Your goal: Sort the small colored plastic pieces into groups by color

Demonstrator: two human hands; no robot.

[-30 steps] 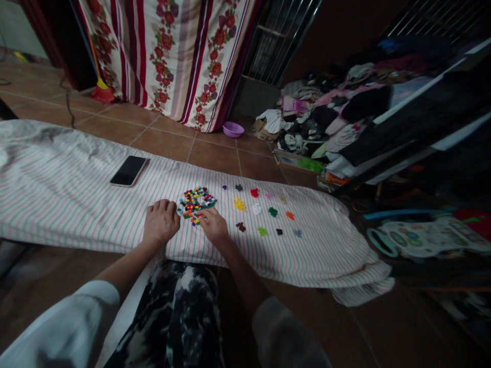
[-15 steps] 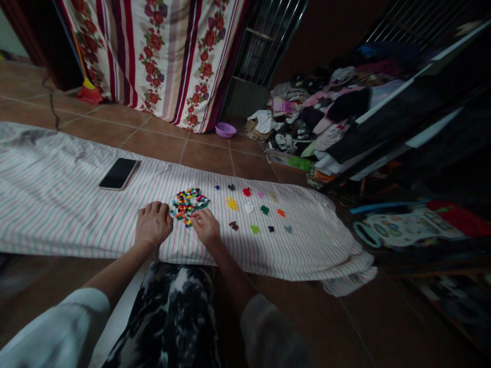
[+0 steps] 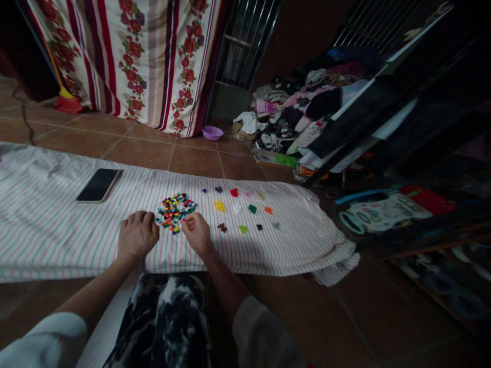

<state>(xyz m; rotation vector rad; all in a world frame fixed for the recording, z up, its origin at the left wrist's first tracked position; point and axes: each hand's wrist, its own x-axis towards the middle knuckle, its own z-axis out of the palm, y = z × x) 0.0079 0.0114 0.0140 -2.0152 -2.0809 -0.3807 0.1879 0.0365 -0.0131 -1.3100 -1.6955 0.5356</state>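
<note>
A mixed pile of small coloured pieces, perhaps toy bricks (image 3: 175,208), lies on the striped cloth (image 3: 57,225). My left hand (image 3: 138,232) rests flat on the cloth, palm down, just left of the pile. At the pile's lower right edge, my right hand (image 3: 197,232) pinches a small red piece (image 3: 183,221) between thumb and fingertips. Right of it, little groups sorted by colour sit in rows, among them yellow pieces (image 3: 220,205), red pieces (image 3: 234,192), white pieces (image 3: 237,208), dark green pieces (image 3: 252,209), brown pieces (image 3: 222,228) and lime green pieces (image 3: 243,229).
A phone (image 3: 98,185) lies on the cloth at the left. Beyond the cloth are a flowered curtain (image 3: 153,66), a purple basin (image 3: 212,133) and a red broom head (image 3: 68,104) on the tiled floor. Heaped clothes (image 3: 299,110) and a shelf stand at the right.
The head view has turned slightly right, so the scene sits further left. My left hand stays flat beside the pile; my right hand still pinches the red piece at the pile's edge.
</note>
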